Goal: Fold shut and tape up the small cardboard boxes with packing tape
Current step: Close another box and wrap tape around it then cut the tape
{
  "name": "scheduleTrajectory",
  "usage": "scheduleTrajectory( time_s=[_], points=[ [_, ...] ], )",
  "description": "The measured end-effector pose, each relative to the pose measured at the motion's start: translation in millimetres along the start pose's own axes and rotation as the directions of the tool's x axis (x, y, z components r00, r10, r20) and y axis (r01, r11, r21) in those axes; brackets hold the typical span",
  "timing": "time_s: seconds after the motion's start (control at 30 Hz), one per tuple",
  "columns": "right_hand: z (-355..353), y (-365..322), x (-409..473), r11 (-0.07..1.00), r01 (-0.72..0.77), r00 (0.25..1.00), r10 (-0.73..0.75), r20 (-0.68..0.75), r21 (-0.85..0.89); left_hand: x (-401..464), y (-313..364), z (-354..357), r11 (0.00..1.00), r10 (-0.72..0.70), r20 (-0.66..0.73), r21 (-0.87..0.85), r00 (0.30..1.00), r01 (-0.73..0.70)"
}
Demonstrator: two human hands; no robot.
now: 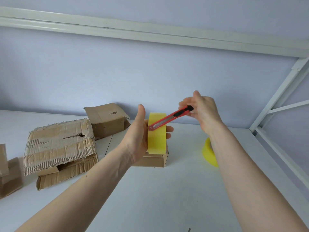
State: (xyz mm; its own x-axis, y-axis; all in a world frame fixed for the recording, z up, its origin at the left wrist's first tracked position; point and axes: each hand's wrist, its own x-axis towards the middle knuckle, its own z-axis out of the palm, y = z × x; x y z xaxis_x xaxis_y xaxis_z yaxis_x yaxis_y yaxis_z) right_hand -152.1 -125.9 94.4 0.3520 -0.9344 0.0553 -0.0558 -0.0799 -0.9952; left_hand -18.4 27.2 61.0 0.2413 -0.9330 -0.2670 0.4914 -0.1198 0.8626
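A roll of yellowish packing tape [156, 133] is held upright on edge above the white bench [167, 190], gripped by the left hand [138, 139]: the thumb is raised at the near side of the roll and the fingers [168, 131] are curled round its far side. Against the upper face of the roll a red utility knife [170, 118] is laid at a slant, its tip resting on the tape and its black end held in the right hand [203, 109], whose fingers are closed about the handle, though they are blurred and their exact lie cannot be made out. Directly below the roll a small cardboard box [154, 159] stands on the bench, its top partly hidden by the hand and roll, so whether its flaps are folded shut cannot be told. A second yellow tape roll [208, 153] lies on the bench to the right, partly hidden by the right forearm. To the left a torn, crushed large cardboard box [60, 144] is seen, and behind it an open brown box [107, 120] against the pale wall. More cardboard pieces [8, 173] are stacked at the left edge. A white metal frame [275, 104] rises at the right.
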Motion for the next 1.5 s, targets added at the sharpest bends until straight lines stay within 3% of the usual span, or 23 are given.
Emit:
scheduleTrajectory(
  time_s=[0.07, 0.1, 0.17, 0.23, 0.33, 0.43, 0.6, 0.83, 0.97, 1.13, 1.27, 1.4, 1.5],
  points=[
    [-4, -5, 5, 0.996, 0.079, 0.997, -0.078, -0.031, 0.046, 0, 4, -2, 1.0, 0.006, -0.034, -0.005, 0.999, -0.007],
    [-5, -9, 4, 0.988, 0.15, 0.989, -0.149, 0.019, -0.027, 0, 5, -3, 1.0, 0.003, -0.048, -0.003, 0.999, -0.003],
    [0, -15, -1, 0.916, 0.321, 0.928, -0.253, 0.274, -0.241, 0, 7, -5, 1.0, -0.01, -0.061, -0.002, 0.998, 0.01],
    [12, -18, -8, 0.82, 0.423, 0.834, -0.186, 0.519, -0.387, 2, 9, -6, 1.0, -0.023, -0.062, -0.005, 0.998, 0.023],
    [24, -14, -9, 0.695, 0.517, 0.781, -0.144, 0.608, -0.499, 5, 12, -8, 0.999, -0.025, -0.043, -0.021, 0.999, 0.024],
    [25, -12, -8, 0.738, 0.515, 0.777, -0.188, 0.6, -0.436, 4, 14, -11, 0.999, -0.039, -0.013, -0.016, 0.999, 0.039],
    [29, -8, -5, 0.708, 0.519, 0.805, -0.218, 0.552, -0.479, -3, 11, -14, 0.995, 0.034, 0.026, 0.096, 0.999, -0.037],
    [38, 7, 6, 0.769, 0.452, 0.881, -0.304, 0.363, -0.453, -9, 12, -7, 0.972, 0.06, -0.102, 0.233, 0.993, -0.035],
    [44, 7, 6, 0.627, 0.52, 0.846, -0.284, 0.451, -0.579, -12, 10, -6, 0.98, 0.08, -0.166, 0.193, 0.983, -0.047],
    [49, 8, 11, 0.627, 0.472, 0.879, -0.288, 0.379, -0.619, -19, 14, -7, 0.982, 0.052, -0.146, 0.19, 0.988, -0.024],
    [56, 18, 13, 0.591, 0.429, 0.903, -0.266, 0.336, -0.684, -24, 14, -11, 0.956, 0.031, -0.129, 0.293, 0.991, 0.009],
    [58, 18, 22, 0.581, 0.386, 0.921, -0.28, 0.27, -0.716, -32, 6, -16, 0.973, -0.098, -0.122, 0.195, 0.988, 0.12],
    [65, 23, 27, 0.517, 0.402, 0.916, -0.225, 0.334, -0.756, -37, -4, -17, 0.972, -0.153, -0.071, 0.166, 0.986, 0.163]
  ],
)
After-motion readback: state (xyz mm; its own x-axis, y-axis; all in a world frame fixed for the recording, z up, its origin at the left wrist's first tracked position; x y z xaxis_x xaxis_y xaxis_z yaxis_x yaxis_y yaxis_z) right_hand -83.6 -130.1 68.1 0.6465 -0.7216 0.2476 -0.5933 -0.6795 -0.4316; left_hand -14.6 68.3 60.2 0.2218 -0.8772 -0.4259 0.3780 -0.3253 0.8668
